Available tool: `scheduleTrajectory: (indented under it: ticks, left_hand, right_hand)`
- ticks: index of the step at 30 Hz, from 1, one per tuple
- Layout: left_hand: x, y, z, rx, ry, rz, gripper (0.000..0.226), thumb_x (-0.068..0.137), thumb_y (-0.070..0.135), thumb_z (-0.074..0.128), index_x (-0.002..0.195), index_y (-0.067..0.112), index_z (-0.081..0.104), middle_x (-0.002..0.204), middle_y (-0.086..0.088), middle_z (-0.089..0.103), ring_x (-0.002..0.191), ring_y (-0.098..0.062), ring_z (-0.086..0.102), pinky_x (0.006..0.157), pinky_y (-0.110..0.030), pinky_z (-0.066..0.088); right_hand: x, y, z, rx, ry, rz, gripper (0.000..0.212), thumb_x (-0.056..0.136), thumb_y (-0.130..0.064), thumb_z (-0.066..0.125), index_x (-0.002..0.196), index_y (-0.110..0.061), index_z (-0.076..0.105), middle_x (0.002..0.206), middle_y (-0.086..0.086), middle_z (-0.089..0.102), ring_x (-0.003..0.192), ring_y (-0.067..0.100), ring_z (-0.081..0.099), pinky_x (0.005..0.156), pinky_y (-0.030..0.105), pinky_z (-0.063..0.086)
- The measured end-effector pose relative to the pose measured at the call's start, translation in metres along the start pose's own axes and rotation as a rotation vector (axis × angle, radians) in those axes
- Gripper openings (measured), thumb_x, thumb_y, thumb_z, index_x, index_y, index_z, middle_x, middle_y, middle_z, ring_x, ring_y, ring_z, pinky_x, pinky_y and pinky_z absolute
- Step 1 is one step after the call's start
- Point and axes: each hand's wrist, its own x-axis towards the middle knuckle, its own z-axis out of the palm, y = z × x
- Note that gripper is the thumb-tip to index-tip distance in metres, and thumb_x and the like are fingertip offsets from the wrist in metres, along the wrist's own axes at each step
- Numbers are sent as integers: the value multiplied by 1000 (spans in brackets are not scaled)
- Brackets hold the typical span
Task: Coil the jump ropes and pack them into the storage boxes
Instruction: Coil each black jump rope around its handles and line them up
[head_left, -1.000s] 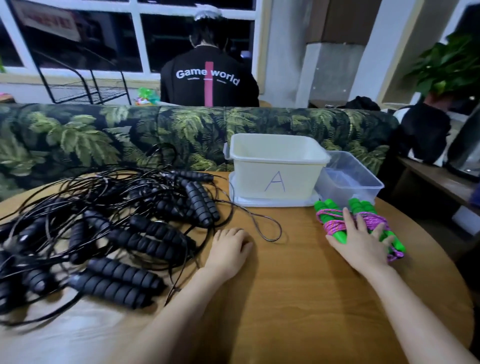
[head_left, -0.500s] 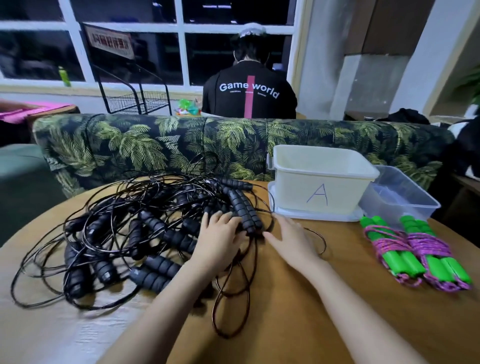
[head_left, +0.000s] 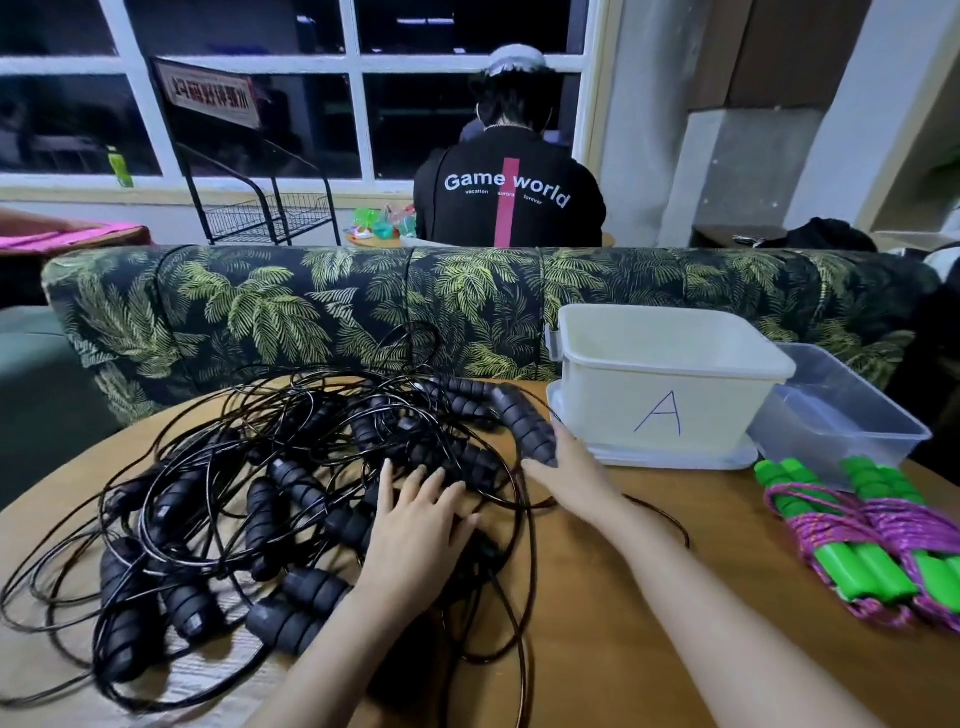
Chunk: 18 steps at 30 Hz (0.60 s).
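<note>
A tangled pile of black jump ropes (head_left: 270, 499) with ribbed handles covers the left half of the round wooden table (head_left: 649, 649). My left hand (head_left: 415, 535) rests flat on the pile with its fingers spread. My right hand (head_left: 569, 475) grips one black handle (head_left: 522, 423) at the pile's right edge, raised a little off the table. Behind that hand stands the white box marked A (head_left: 670, 379). A clear box (head_left: 852, 421) sits to its right. Two coiled pink ropes with green handles (head_left: 862, 551) lie at the table's right.
A sofa with a palm-leaf print (head_left: 311, 306) runs right behind the table. Beyond it a person in a black shirt (head_left: 509, 197) sits facing away. A wire rack (head_left: 260, 218) stands by the window.
My right hand left the green-handled ropes, crossed to the black pile and took hold of a black handle. My left hand moved up onto the pile. The view swung left.
</note>
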Motion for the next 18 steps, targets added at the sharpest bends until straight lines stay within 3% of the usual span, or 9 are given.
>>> scheduleTrajectory:
  ticks: [3,5,7,9,11,13,14,16,18]
  left_hand:
    - [1,18,-22,-306,115,-13,43,96,45,42,112,18,72,114,1,70,109,-22,64,106,-40,38]
    - [1,45,-45,-696,70,-87,40,99,40,51,124,13,66,121,0,68,112,-15,61,99,-29,45]
    - [1,76,-65,-1147,-149,-217,74,88,60,58,142,9,50,137,-3,59,122,-13,56,106,-28,42]
    - [-3,102,-77,-1422,-410,-291,113,66,80,61,152,12,32,149,-3,46,130,-17,51,111,-39,40]
    - [-11,119,-77,-1484,-550,-296,93,67,65,74,139,14,43,133,-7,60,117,-19,61,103,-40,48]
    - [-19,132,-71,-1383,-456,-310,56,76,36,77,121,15,50,104,-6,65,95,-21,63,92,-39,53]
    - [-24,134,-65,-1260,-391,-283,53,74,29,73,121,16,50,99,-5,62,91,-22,60,90,-43,52]
    - [-34,131,-57,-837,-306,-63,73,71,29,64,140,22,42,110,-4,60,100,-26,59,89,-40,51]
    - [-44,127,-50,-373,-220,200,84,82,31,64,154,28,20,123,-4,52,112,-29,53,88,-37,45]
  right_hand:
    - [-46,6,-30,543,-108,91,40,96,-29,61,131,-15,48,104,-2,59,79,10,57,65,20,44]
    - [-81,12,-40,710,-109,132,37,95,-29,62,127,-12,52,95,1,62,72,12,57,59,21,44]
    - [-117,16,-40,843,-87,156,32,96,-26,61,123,-12,53,91,3,65,72,14,59,61,25,46]
    - [-151,18,-33,878,-99,165,31,96,-28,60,123,-17,50,94,1,67,75,12,62,68,25,50]
    - [-181,21,-26,760,-163,117,39,95,-36,60,128,-27,41,108,-4,65,83,2,64,80,20,52]
    - [-200,31,-26,530,-258,23,52,90,-45,64,132,-36,35,120,-13,59,98,-10,58,91,14,45]
    - [-207,40,-31,356,-284,-34,52,88,-47,68,130,-37,39,121,-18,57,104,-11,54,93,13,42]
    - [-216,55,-47,78,-211,-167,31,85,-41,74,111,-39,57,109,-22,62,99,-9,56,85,12,41]
    - [-224,68,-62,49,-22,-247,16,85,-26,76,89,-38,66,88,-23,69,85,-6,62,76,13,43]
